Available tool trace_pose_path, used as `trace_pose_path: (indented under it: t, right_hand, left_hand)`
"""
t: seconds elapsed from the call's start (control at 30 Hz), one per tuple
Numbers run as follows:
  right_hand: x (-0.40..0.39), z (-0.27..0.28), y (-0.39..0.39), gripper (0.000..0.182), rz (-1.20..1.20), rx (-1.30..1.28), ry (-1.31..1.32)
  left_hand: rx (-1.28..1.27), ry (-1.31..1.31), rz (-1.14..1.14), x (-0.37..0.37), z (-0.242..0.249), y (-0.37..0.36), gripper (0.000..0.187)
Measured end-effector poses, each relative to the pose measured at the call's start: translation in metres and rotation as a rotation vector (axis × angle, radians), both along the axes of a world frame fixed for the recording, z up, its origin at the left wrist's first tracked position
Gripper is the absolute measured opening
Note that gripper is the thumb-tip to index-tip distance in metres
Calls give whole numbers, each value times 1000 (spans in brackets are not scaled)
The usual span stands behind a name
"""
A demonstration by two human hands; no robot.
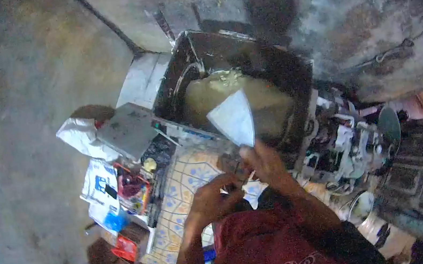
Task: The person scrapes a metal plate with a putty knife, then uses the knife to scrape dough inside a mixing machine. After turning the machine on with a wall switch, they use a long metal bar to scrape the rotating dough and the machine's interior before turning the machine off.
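My right hand (266, 165) is closed on the narrow lower end of a white, flat-looking triangular piece (234, 117). Its wide end points up and away from me; what it is made of I cannot make out. Behind it in the view lies a deep dark-walled vat (277, 58) with a murky yellowish-brown mass (266, 97) inside, paler and lumpy at the far side. My left hand (208, 202) is to the left and lower, before my dark red shirt, its fingers curled. Whatever those fingers may hold is hidden.
A tiled surface (172, 218) with a flower pattern lies to the left. Beyond it are a grey panel (127, 131), a white bag (82, 136), a printed packet (101, 182) and a red item (125, 248). Cluttered pale pieces (340, 141) and a round container (361, 206) stand right.
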State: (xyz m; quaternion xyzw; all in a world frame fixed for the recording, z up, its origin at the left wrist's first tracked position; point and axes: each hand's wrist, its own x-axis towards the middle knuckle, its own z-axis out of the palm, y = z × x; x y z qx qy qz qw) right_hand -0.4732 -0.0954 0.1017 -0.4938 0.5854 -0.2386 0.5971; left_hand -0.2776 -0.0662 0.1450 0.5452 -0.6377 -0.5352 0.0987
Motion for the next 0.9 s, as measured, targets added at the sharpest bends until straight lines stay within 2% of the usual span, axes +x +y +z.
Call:
trace_pose_path:
  t: [0.03, 0.07, 0.1, 0.13, 0.17, 0.23, 0.3, 0.37, 0.43, 0.47, 0.5, 0.53, 0.57, 0.63, 0.73, 0.77, 0.87, 0.9]
  right_hand:
    - [8, 4, -13, 44, 21, -154, 152]
    - [16, 1, -29, 42, 29, -220, 208]
    - [24, -1, -44, 40, 34, -286, 267]
    - [32, -8, -67, 38, 31, -273, 230]
    - [41, -16, -83, 36, 29, -265, 195]
    - [70, -53, -102, 33, 76, -582, 185]
    - [112, -87, -140, 32, 539, -830, 615]
    - [149, -97, -171, 32, 846, -740, 924]
    - [169, -103, -178, 33, 558, -500, 683]
    - [166, -106, -183, 32, 429, -469, 599]
    - [159, -107, -187, 32, 300, -442, 516]
    - [153, -112, -200, 32, 218, -434, 468]
    - [146, -119, -216, 32, 180, -415, 458]
    - [133, -141, -255, 32, 151, -356, 456]
    - [113, -176, -316, 32, 173, -259, 465]
    - [106, -184, -331, 32, 181, -229, 462]
    - [93, -200, -349, 32, 200, -174, 434]
    - [88, -203, -353, 32, 203, -157, 422]
  left_hand:
    - [-141, -73, 86, 25, -11, -13, 34]
    - [-250, -30, 330, 47, -21, -26, 25]
    - [-464, -35, 363, 68, -26, -50, 25]
    - [-560, 20, 544, 90, -58, -73, 23]
    - [-708, 2, 596, 99, -64, -104, 27]
    - [-750, 12, 713, 110, -93, -154, 36]
    - [-631, 83, 725, 123, -119, -187, 42]
    - [-687, 164, 732, 133, -160, -217, 49]
    - [-692, 7, 723, 131, -177, -230, 47]
    - [-694, -75, 725, 123, -177, -233, 46]
    - [-427, -171, 784, 92, -130, -234, 42]
    - [-424, -117, 825, 98, -143, -239, 41]
    - [-418, -63, 863, 102, -151, -242, 40]
    - [-469, -254, 837, 97, -150, -237, 39]
    - [-405, -242, 857, 103, -159, -238, 38]
    - [-512, -482, 721, 92, -141, -241, 39]
    - [-316, -341, 834, 76, -120, -250, 41]
    - [-385, -410, 756, 80, -124, -247, 41]
